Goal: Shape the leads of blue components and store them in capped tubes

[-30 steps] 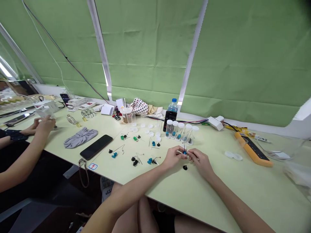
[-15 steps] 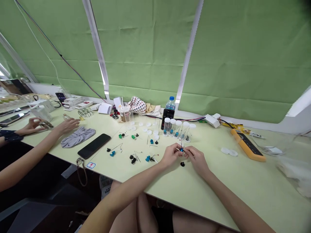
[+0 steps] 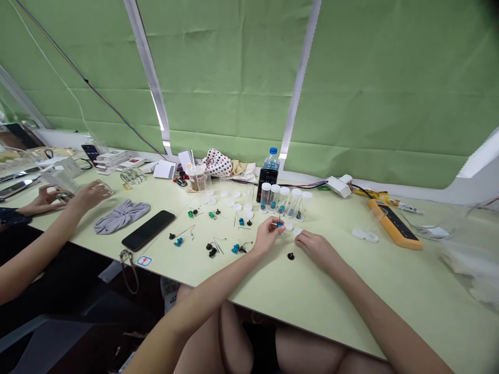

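Note:
My left hand (image 3: 268, 235) pinches a small blue part (image 3: 279, 224) with a thin dark pin standing up from it. To its right, my right hand (image 3: 312, 243) has its fingers together at a white round cap (image 3: 298, 231); whether it grips the cap is too small to tell. Another white cap (image 3: 289, 227) lies between the hands. A black knob-like piece (image 3: 290, 256) rests on the table just below them. Behind the hands stands a row of clear tubes with white lids (image 3: 274, 197), holding blue and black parts.
Small groups of blue parts (image 3: 178, 242), green, black and metal pieces lie left of my hands. Farther left are a black phone (image 3: 148, 230), a grey cloth (image 3: 121, 216) and another person's hands (image 3: 90, 196). An orange power strip (image 3: 395, 226) lies at the right.
My hands have moved apart; the left holds the blue part alone, and the right has gone to the white caps now visible between them. The other person's hand has shifted left and lifted.

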